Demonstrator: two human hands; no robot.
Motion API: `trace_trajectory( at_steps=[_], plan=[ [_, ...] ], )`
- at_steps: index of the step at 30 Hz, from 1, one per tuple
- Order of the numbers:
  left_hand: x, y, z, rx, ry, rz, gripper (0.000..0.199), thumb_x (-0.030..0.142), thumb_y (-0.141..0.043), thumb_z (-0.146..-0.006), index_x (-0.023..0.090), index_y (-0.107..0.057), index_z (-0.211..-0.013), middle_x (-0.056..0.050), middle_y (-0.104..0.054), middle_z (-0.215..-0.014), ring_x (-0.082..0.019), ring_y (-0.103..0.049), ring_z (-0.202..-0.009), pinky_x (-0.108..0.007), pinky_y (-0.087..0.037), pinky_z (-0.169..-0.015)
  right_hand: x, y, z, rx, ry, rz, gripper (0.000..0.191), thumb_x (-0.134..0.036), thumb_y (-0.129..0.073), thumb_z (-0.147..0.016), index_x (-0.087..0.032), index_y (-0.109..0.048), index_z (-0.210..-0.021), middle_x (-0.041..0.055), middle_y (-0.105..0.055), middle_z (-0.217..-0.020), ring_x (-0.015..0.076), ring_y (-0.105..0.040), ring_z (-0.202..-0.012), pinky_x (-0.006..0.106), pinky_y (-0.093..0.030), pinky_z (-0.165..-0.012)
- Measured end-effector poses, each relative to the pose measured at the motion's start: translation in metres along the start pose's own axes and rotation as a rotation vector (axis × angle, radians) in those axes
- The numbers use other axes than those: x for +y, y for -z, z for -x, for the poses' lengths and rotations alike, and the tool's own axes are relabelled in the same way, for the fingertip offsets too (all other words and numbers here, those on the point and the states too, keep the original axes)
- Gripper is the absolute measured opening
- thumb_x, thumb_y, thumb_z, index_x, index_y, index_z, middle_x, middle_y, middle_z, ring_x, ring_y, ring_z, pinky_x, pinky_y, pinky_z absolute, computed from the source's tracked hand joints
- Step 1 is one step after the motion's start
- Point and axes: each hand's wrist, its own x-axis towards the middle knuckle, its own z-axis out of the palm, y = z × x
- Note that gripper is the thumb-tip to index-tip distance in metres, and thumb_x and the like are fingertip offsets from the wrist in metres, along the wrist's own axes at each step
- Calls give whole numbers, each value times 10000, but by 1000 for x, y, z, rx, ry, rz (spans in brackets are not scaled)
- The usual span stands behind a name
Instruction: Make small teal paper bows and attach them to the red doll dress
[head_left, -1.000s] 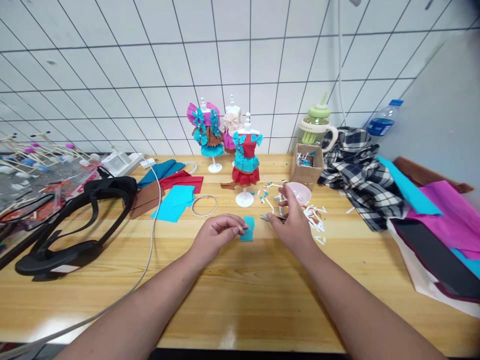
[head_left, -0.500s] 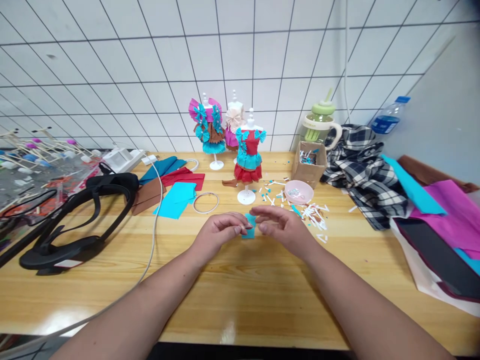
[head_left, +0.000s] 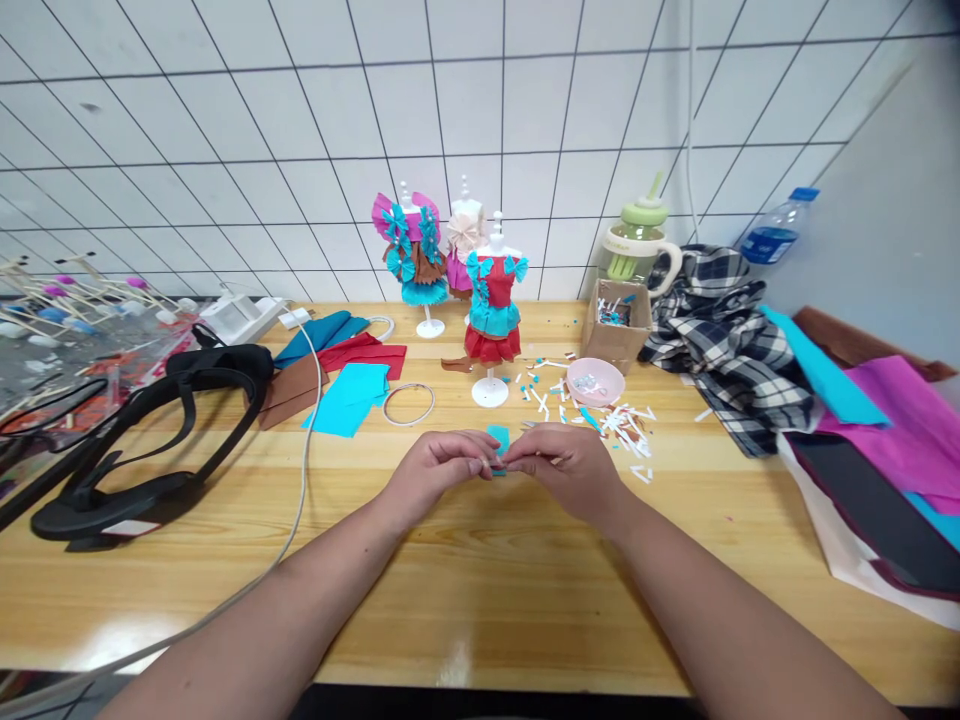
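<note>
My left hand (head_left: 448, 462) is closed in a pinch, thumb against fingers, in front of the dressed mannequin. Its fingertips almost meet those of my right hand (head_left: 568, 468), which is pinched as well. Something small and pale shows at the fingertips, too small to name. A small piece of turquoise paper (head_left: 498, 436) appears just behind and between the fingers; whether it is held or lies on the table I cannot tell. Straight ahead, a miniature mannequin (head_left: 493, 318) on a white round base wears a red and turquoise paper dress with bows.
Two more dressed mannequins (head_left: 418, 245) stand behind. White scraps (head_left: 626, 430) lie around a pink dish (head_left: 596, 382), beside a cardboard box (head_left: 616, 335). Folded paper sheets (head_left: 349, 400), a tape ring (head_left: 409, 404), a cable (head_left: 304, 480) and a black headset (head_left: 150, 500) are on the left.
My right hand's fingers, spread before, have come together in a pinch and moved in against the left fingertips. The turquoise paper is now more covered. My left hand keeps its pinch.
</note>
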Motion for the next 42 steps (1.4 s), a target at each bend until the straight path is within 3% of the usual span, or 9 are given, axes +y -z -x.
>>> trace_trajectory(
  at_steps=[2, 5, 8, 12, 16, 22, 30, 38, 42],
  plan=[
    [1, -1, 0, -21, -16, -38, 118, 220, -652, -778, 196, -731, -694, -52, -733, -835, -227, -620, -1008, -398, -446, -964, -3, 3, 0, -34, 90, 93, 127, -235, -601, -850, -230, -721, -808, 14, -704, -778, 126, -623, -736, 252, -456, -698],
    [8, -4, 0, -32, -90, -237, 144, 200, -606, -804, 181, -706, -702, -61, -724, -812, -206, -646, -905, -376, -497, -869, -5, 3, 0, -43, 38, 144, 104, -224, -571, -847, -199, -664, -807, 7, -640, -749, 117, -561, -691, 237, -417, -636],
    [18, -2, 0, -38, -334, -688, 119, 144, -589, -787, 192, -695, -760, -40, -718, -795, -175, -638, -811, -347, -497, -792, -1, 0, -1, -81, -197, 59, 93, -229, -544, -814, -188, -586, -741, -22, -531, -671, 108, -483, -611, 220, -374, -542],
    [26, 11, 1, -37, -644, -1115, 191, 125, -619, -759, 238, -681, -901, -13, -731, -937, -184, -622, -915, -363, -464, -845, 11, 7, -5, -206, -614, -133, 134, -263, -493, -797, -191, -529, -689, -60, -403, -559, 97, -401, -483, 215, -340, -459],
    [25, 14, 0, -12, -514, -1194, 178, 178, -588, -821, 241, -647, -976, -23, -702, -1081, -199, -577, -1039, -388, -438, -932, 18, 19, -8, -115, -544, 305, 110, -255, -547, -790, -199, -625, -737, -23, -598, -678, 119, -503, -629, 229, -335, -570],
    [13, -16, 0, -297, -209, -1253, 294, 412, -604, -813, 203, -557, -1014, -44, -407, -1482, -321, -327, -1349, -488, -332, -1045, 18, 22, -7, -195, -574, 738, 147, -273, -531, -829, -262, -677, -820, -11, -697, -824, 156, -572, -748, 253, -273, -573],
    [-1, -31, 0, -430, -142, -1336, 320, 450, -464, -904, 192, -564, -1064, -45, -453, -1452, -329, -300, -1367, -527, -199, -1095, 19, 22, -7, -211, -623, 811, 151, -303, -528, -829, -270, -675, -827, -4, -709, -849, 181, -603, -791, 267, -282, -567],
    [0, -27, 0, -394, -123, -1187, 269, 375, -512, -885, 197, -588, -1071, -74, -529, -1375, -337, -355, -1318, -542, -254, -1060, 20, 32, -7, -148, -587, 900, 158, -295, -538, -838, -252, -690, -821, 37, -715, -856, 215, -627, -806, 281, -304, -570],
    [-2, -10, -4, -263, -132, -1054, 299, 300, -534, -877, 234, -573, -1167, -71, -621, -1242, -262, -473, -1228, -439, -373, -996, 16, 28, -6, -77, -428, 835, 150, -265, -528, -861, -241, -674, -891, 24, -696, -911, 183, -619, -833, 272, -362, -630]
  ],
)
